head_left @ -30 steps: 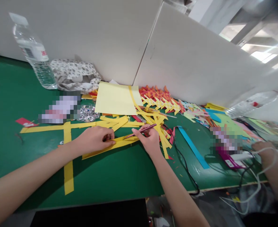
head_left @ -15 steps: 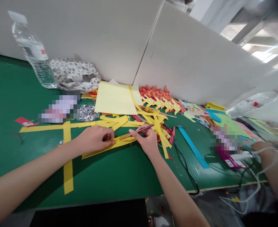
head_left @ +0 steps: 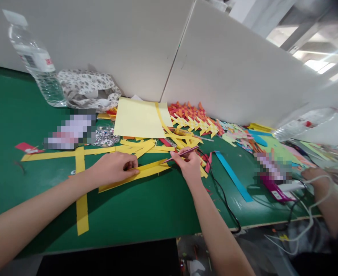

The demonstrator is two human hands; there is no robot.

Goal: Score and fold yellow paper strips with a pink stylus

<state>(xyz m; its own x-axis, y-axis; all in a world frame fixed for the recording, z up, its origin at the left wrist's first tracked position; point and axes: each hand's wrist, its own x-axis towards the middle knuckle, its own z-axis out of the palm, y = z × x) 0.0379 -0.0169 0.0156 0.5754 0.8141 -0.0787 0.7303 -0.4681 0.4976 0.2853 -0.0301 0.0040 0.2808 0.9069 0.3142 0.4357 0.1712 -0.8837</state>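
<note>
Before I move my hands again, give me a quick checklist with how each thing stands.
1. Left hand steadying the folded yellow strip: ok, its fingers are on it.
2. Right hand gripping the pen-like tool: ok.
3. Tool's tip touching the strip: cannot tell; it is at the strip's right end, but contact is too small to judge.
4. Strip lying fully flat: not ok, one long edge stands up.
5. Blue strip apart from both hands: ok, it lies off to the right.
6. Water bottle at the left capped: ok.
</note>
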